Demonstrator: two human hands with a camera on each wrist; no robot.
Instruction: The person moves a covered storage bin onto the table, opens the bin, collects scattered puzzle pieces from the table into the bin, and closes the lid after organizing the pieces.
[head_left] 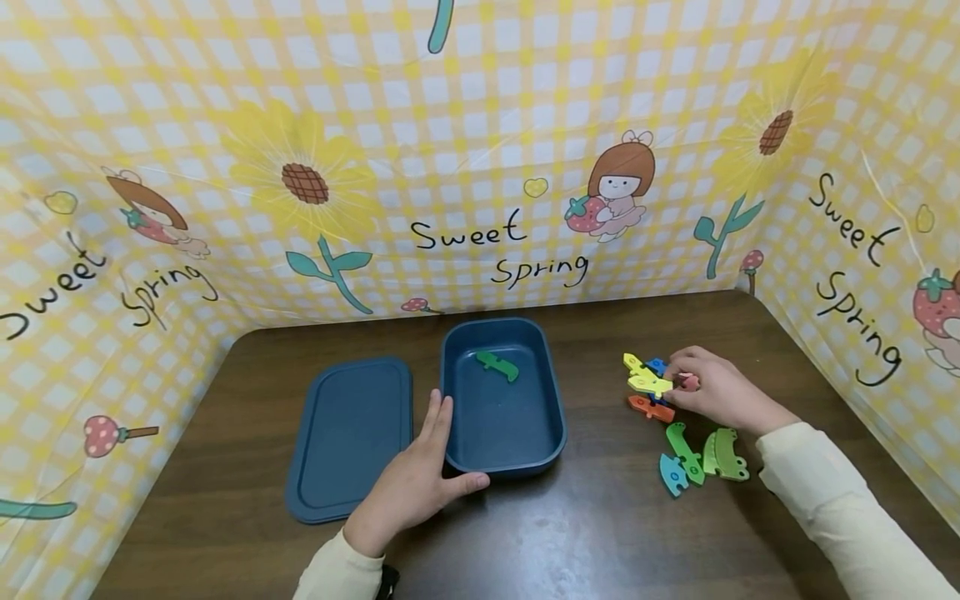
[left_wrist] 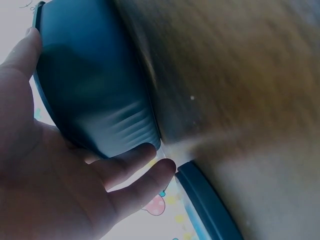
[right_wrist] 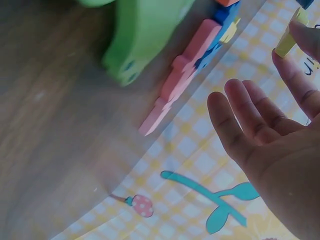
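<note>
Pinching a yellow piece point(head_left: 648, 382) between thumb and forefinger, the right hand point(head_left: 712, 387) works well to the right of the blue box point(head_left: 504, 465); its other three fingers extend loosely, holding nothing. Whether that yellow piece touches the pieces around it, I cannot tell. The left hand point(head_left: 408, 483) is spread at the box's near left corner, with fairly straight fingers lying along the left wall and the thumb at the near rim; it touches the box without grasping it.

Inside the box, toward its far end, lies a dark green piece point(head_left: 497, 366). To the right of the box, close around the right hand, a second yellow piece point(head_left: 632, 363), blue pieces point(head_left: 657, 366) partly hidden, an orange piece point(head_left: 651, 408) and a pink piece point(right_wrist: 182, 75) make up a loose cluster. Nearer the wearer, also to the right of the box, a bright green piece point(head_left: 684, 454) lies against a light blue piece point(head_left: 673, 476), with a light green piece point(head_left: 724, 455) shaped like an animal's head just beside them.

Just left of the box, a matching blue lid point(head_left: 348, 437) lies flat on the brown table point(head_left: 592, 525). Behind the box hangs a yellow checked cloth point(head_left: 457, 150) printed with sunflowers and lettering.
</note>
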